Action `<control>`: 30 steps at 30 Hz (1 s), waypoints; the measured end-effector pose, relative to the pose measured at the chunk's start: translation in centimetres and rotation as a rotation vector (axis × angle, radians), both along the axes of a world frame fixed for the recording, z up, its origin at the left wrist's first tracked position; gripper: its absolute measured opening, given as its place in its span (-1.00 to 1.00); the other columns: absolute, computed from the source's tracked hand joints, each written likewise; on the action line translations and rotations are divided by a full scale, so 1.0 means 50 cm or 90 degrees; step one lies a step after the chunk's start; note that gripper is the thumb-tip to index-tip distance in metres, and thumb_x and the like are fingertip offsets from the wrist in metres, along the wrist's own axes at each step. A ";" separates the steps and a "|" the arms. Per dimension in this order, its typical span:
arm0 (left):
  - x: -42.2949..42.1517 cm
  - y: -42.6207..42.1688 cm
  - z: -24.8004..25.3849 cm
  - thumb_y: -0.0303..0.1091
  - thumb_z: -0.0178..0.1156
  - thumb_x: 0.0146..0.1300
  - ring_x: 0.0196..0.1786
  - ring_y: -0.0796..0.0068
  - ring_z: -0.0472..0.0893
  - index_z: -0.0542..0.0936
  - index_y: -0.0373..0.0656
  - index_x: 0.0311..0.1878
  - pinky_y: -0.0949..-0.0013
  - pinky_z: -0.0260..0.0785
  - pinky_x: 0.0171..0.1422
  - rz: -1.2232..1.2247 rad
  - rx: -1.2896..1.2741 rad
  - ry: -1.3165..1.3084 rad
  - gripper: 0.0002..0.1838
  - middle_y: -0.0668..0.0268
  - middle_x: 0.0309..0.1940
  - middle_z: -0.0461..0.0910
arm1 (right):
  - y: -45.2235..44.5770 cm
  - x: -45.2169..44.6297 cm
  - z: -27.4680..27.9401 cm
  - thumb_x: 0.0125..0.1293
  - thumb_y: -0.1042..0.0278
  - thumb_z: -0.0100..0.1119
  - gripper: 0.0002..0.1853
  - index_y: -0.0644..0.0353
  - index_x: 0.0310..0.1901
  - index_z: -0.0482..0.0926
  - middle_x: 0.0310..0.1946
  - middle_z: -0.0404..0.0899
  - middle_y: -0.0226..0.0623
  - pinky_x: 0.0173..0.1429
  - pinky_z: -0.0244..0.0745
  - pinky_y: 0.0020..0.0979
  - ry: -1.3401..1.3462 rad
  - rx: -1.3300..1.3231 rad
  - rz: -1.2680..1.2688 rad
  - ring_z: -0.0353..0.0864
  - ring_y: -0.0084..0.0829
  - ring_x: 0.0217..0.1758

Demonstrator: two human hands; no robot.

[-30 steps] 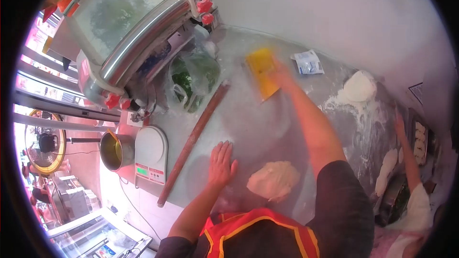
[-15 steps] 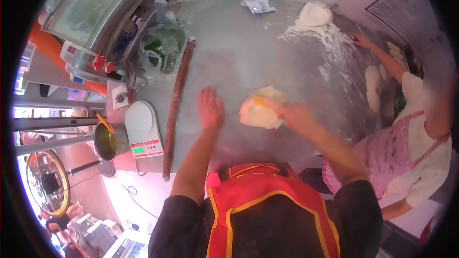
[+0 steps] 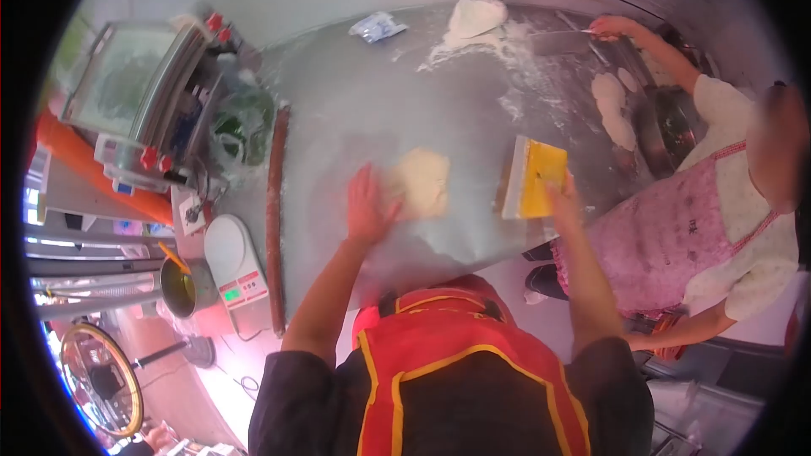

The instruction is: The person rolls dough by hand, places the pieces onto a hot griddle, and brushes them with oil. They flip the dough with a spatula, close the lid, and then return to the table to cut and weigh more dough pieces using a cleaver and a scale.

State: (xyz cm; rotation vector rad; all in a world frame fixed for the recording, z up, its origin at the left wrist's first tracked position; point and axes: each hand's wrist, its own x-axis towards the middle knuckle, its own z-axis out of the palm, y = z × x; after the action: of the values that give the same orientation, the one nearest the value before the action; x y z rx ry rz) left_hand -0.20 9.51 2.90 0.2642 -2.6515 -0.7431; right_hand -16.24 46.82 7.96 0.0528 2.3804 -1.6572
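Note:
A flattened piece of pale dough (image 3: pixel 425 184) lies on the metal worktable (image 3: pixel 338 93), in front of me. My left hand (image 3: pixel 372 205) rests palm down at the dough's left edge, fingers stretched out and thumb towards it. Off to the right, my right hand (image 3: pixel 564 201) is closed round a dough scraper (image 3: pixel 543 177) with a yellow body and a pale straight edge. That edge faces left, well apart from the dough. Whether the scraper touches the tabletop I cannot tell.
A long rolling pin (image 3: pixel 276 219), a kitchen scale (image 3: pixel 237 257) and a pot (image 3: pixel 186 287) stand left. Behind are a plastic bag of greens (image 3: pixel 241 135), a white packet (image 3: pixel 378 27) and a flour mound (image 3: pixel 477 17). A co-worker in a pink apron (image 3: pixel 650 245) stands right, near dough pieces (image 3: pixel 612 110).
My right hand has moved right, away from the dough, and the yellow scraper now shows clearly. The dough sits closer to my left hand. The view has turned right.

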 end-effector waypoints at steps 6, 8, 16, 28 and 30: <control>-0.054 0.134 0.049 0.08 0.39 -0.12 0.41 -0.09 0.07 0.21 0.01 0.37 -0.17 -0.13 0.42 -0.045 -0.139 -0.089 -0.04 0.00 0.39 0.07 | 0.029 -0.109 0.043 0.18 0.50 0.13 -0.29 0.23 0.37 0.10 0.27 0.25 0.06 0.39 0.11 -0.15 0.425 0.346 0.028 0.23 -0.02 0.35; -0.073 0.149 0.034 0.07 0.40 -0.12 0.39 -0.05 0.10 0.21 0.08 0.37 -0.13 -0.10 0.40 0.012 -0.185 -0.117 -0.05 0.04 0.37 0.11 | 0.030 -0.174 0.143 0.17 0.49 0.15 -0.28 0.24 0.36 0.09 0.32 0.16 0.06 0.43 0.02 -0.13 0.563 0.425 0.028 0.11 0.00 0.40; -0.114 0.133 0.013 -0.08 0.39 -0.06 0.21 0.21 0.35 0.47 0.11 0.18 0.09 0.12 0.23 0.067 -0.133 -0.134 -0.35 0.32 0.11 0.44 | 0.106 -0.518 0.239 0.14 0.25 0.17 -0.41 0.11 0.25 0.32 0.15 0.42 -0.13 0.45 -0.08 0.00 0.647 0.915 0.114 0.24 -0.16 0.36; -0.089 -0.029 0.023 0.12 0.31 0.03 0.29 -0.02 0.28 0.46 -0.15 0.18 0.05 0.18 0.31 0.154 -0.027 -0.152 -0.28 -0.02 0.26 0.29 | 0.080 -0.386 0.325 0.30 0.34 0.00 -0.84 0.17 -0.37 0.55 -0.52 0.54 -0.13 0.28 0.20 -0.11 0.731 0.664 0.348 0.55 -0.12 -0.32; -0.129 -0.037 -0.052 0.15 0.29 0.02 0.29 -0.02 0.29 0.44 -0.16 0.19 0.06 0.20 0.29 0.182 -0.028 -0.160 -0.25 0.00 0.26 0.30 | 0.016 -0.286 0.326 0.33 0.30 0.00 -0.80 0.20 -0.38 0.53 -0.53 0.52 -0.08 0.04 0.32 -0.12 0.676 0.595 0.353 0.52 -0.08 -0.36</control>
State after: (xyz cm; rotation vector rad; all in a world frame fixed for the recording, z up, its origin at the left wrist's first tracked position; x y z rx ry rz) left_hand -6.66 7.68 0.30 0.7505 -2.7711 -0.5894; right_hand -30.54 47.61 24.27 -1.4622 3.1577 -0.1591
